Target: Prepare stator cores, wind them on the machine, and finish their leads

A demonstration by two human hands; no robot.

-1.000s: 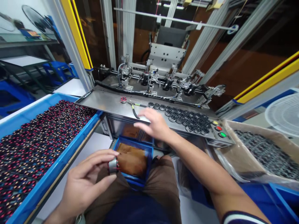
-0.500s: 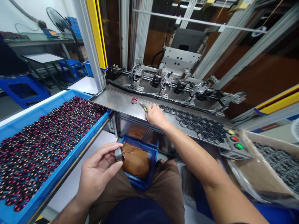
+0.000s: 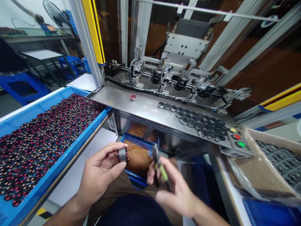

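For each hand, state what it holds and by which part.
The left hand pinches a small wound coil part by its grey outer rim. The right hand grips green-handled pliers by the handles.

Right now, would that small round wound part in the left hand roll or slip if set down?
The small round grey part with red windings looks rigid and probably dense for its size. On its rim it would likely roll; flat, it should sit steady. The windings look delicate.

A small wound stator [image 3: 122,154] is pinched in the left hand [image 3: 100,175], just left of the small blue bin [image 3: 137,157]. Green-handled cutters [image 3: 158,166] are gripped in the right hand [image 3: 175,188], just right of that bin. Behind the bin, a steel shelf [image 3: 145,110] bearing dark cores [image 3: 199,122] is seen.
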